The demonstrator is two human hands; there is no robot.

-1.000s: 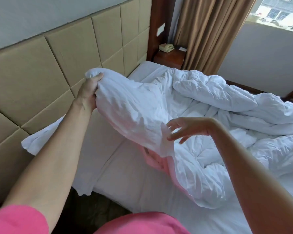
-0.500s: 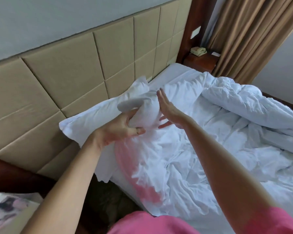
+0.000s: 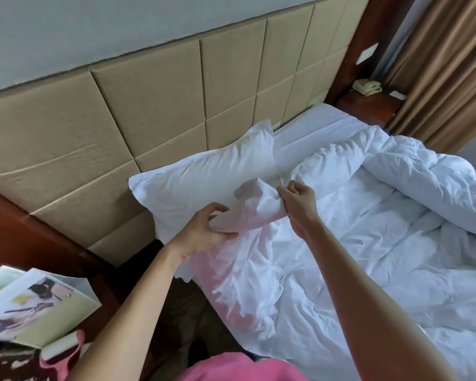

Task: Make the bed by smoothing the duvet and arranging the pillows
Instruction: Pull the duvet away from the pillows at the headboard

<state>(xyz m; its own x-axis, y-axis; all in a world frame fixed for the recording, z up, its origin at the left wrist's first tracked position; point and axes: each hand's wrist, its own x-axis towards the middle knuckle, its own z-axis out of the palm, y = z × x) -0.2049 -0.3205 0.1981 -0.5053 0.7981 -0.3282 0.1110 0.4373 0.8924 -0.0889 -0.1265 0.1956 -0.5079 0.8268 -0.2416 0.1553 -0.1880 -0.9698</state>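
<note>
A white pillow [image 3: 201, 174] lies against the padded headboard at the bed's near corner. The white duvet [image 3: 396, 243] is crumpled across the mattress, bunched in a ridge at the right. My left hand [image 3: 204, 232] pinches the duvet's top edge just in front of the pillow. My right hand [image 3: 297, 199] grips a raised fold of the same edge a little to the right. The duvet's corner [image 3: 250, 303] hangs down over the bed's near side. A second pillow-like mound [image 3: 327, 163] lies right of the first, partly under the duvet.
The beige padded headboard [image 3: 149, 105] runs along the back. A dark wooden nightstand [image 3: 368, 103] with a telephone [image 3: 367, 86] stands at the far side, next to brown curtains [image 3: 437, 64]. At the lower left lie papers and a bag [image 3: 30, 306] on a wooden surface.
The view swung left. My left hand lowered the duvet's edge from high near the headboard down in front of the pillow. My right hand went from open to gripping the edge.
</note>
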